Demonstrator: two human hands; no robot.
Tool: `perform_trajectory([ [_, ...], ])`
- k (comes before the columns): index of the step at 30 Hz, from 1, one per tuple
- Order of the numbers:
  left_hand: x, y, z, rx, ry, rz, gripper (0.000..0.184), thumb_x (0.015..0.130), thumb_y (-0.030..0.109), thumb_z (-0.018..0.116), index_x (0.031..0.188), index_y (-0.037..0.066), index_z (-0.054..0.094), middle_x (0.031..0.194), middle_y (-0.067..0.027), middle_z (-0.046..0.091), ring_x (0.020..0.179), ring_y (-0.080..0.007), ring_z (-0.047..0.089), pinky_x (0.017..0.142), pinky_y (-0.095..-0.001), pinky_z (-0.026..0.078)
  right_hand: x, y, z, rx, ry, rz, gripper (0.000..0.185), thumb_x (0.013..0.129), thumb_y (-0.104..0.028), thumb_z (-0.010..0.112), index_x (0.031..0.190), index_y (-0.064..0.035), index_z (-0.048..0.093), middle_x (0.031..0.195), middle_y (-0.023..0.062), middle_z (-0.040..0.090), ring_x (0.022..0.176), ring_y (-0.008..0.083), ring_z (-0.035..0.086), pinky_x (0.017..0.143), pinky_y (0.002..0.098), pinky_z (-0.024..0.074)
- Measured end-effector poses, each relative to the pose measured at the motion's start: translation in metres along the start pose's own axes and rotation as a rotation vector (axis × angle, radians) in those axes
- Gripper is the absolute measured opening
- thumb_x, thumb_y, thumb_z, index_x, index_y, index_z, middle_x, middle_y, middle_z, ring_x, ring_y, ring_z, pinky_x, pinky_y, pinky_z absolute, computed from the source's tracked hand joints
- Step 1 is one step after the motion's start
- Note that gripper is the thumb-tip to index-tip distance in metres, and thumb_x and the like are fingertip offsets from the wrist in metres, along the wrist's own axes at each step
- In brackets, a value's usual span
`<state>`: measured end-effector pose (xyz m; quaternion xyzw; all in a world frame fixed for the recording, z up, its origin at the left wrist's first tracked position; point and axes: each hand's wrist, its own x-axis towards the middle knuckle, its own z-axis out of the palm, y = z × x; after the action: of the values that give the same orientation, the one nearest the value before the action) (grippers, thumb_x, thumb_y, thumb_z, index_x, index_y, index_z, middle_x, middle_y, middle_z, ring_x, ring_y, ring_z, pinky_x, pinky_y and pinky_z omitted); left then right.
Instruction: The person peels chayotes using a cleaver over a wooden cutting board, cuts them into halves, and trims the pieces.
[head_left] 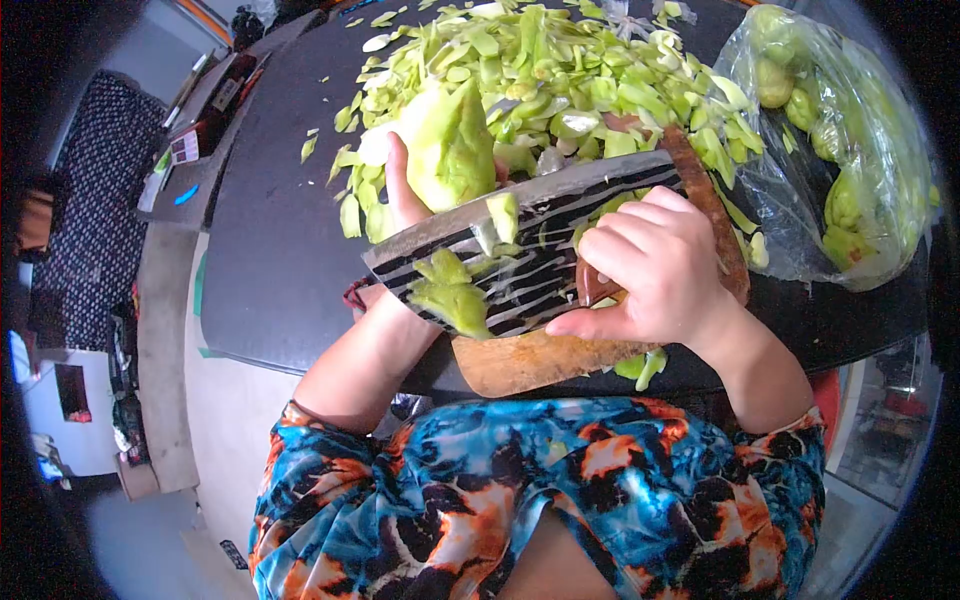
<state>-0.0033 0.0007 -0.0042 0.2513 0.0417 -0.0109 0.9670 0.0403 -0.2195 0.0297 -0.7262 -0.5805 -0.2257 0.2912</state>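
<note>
My right hand is wrapped round the brown handle of a wide cleaver, its thumb stretched along the blade. Bits of green peel cling to the blade, which has dark and light streaks. Behind the blade my left hand holds up a pale green chayote, thumb against its side; the blade hides most of that palm. The cleaver's upper edge lies close to the chayote's bottom; whether they touch I cannot tell. Beneath the cleaver lies a wooden cutting board, partly covered.
A wide heap of green slices and peels spreads over the far part of the dark table. At the right stands a clear plastic bag with several chayotes. A side counter with small items is at the far left.
</note>
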Motion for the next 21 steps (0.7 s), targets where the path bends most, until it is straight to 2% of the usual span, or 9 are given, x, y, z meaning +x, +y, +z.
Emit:
perform_trajectory([
  [1, -0.001, -0.002, 0.003, 0.057, 0.054, 0.048, 0.081, 0.082, 0.072, 0.043, 0.117, -0.001, 0.053, 0.093, -0.0148, 0.062, 0.077, -0.0235, 0.063, 0.069, -0.0336, 0.054, 0.000, 0.000, 0.001, 0.002, 0.005, -0.002, 0.056, 0.067, -0.061, 0.069, 0.065, -0.0093, 0.049, 0.058, 0.0028, 0.048, 0.052, 0.0227, 0.050, 0.053, 0.0327, 0.0341],
  [4, -0.001, -0.003, 0.006, 0.060, 0.005, 0.049, 0.078, 0.084, 0.071, 0.043, 0.114, 0.000, 0.054, 0.093, -0.0148, 0.063, 0.074, -0.0229, 0.062, 0.069, -0.0338, 0.054, -0.001, -0.002, 0.003, 0.005, -0.007, -0.002, 0.056, 0.067, -0.061, 0.069, 0.064, -0.0093, 0.049, 0.058, 0.0029, 0.048, 0.052, 0.0229, 0.050, 0.053, 0.0326, 0.0343],
  [6, -0.001, -0.002, 0.005, -0.115, -0.151, -0.095, 0.075, 0.084, 0.069, 0.043, 0.113, 0.000, 0.054, 0.093, -0.0146, 0.063, 0.075, -0.0228, 0.063, 0.070, -0.0340, 0.054, -0.001, -0.002, 0.004, 0.005, -0.012, 0.000, 0.056, 0.067, -0.061, 0.069, 0.064, -0.0091, 0.049, 0.057, 0.0031, 0.048, 0.052, 0.0229, 0.050, 0.053, 0.0327, 0.0345],
  [8, -0.001, -0.001, 0.005, -0.097, -0.143, -0.108, 0.073, 0.085, 0.067, 0.044, 0.112, 0.001, 0.055, 0.093, -0.0145, 0.063, 0.076, -0.0230, 0.063, 0.071, -0.0345, 0.054, -0.001, -0.001, 0.005, 0.002, -0.005, 0.003, 0.056, 0.067, -0.061, 0.069, 0.064, -0.0088, 0.049, 0.057, 0.0032, 0.048, 0.052, 0.0230, 0.051, 0.052, 0.0330, 0.0346],
  [10, -0.001, -0.002, 0.007, 0.114, 0.030, 0.009, 0.070, 0.085, 0.065, 0.045, 0.113, 0.002, 0.055, 0.092, -0.0145, 0.063, 0.078, -0.0235, 0.063, 0.073, -0.0353, 0.053, -0.001, -0.001, 0.005, 0.004, 0.008, 0.013, 0.056, 0.068, -0.061, 0.069, 0.064, -0.0086, 0.049, 0.057, 0.0034, 0.048, 0.052, 0.0231, 0.051, 0.053, 0.0331, 0.0348],
  [13, -0.004, -0.008, 0.027, 0.053, 0.260, 0.111, 0.067, 0.084, 0.062, 0.047, 0.114, 0.004, 0.055, 0.094, -0.0154, 0.063, 0.082, -0.0245, 0.063, 0.075, -0.0367, 0.053, -0.001, 0.001, 0.005, -0.004, 0.018, 0.015, 0.056, 0.068, -0.061, 0.069, 0.064, -0.0083, 0.050, 0.057, 0.0037, 0.049, 0.052, 0.0234, 0.051, 0.053, 0.0331, 0.0351],
  [21, 0.000, -0.010, 0.021, 0.078, 0.348, 0.122, 0.065, 0.079, 0.063, 0.050, 0.116, 0.010, 0.056, 0.101, -0.0144, 0.063, 0.088, -0.0263, 0.062, 0.081, -0.0394, 0.051, -0.002, 0.001, 0.007, -0.061, 0.024, 0.022, 0.055, 0.068, -0.061, 0.068, 0.064, -0.0087, 0.050, 0.058, 0.0035, 0.050, 0.055, 0.0231, 0.052, 0.055, 0.0329, 0.0359],
])
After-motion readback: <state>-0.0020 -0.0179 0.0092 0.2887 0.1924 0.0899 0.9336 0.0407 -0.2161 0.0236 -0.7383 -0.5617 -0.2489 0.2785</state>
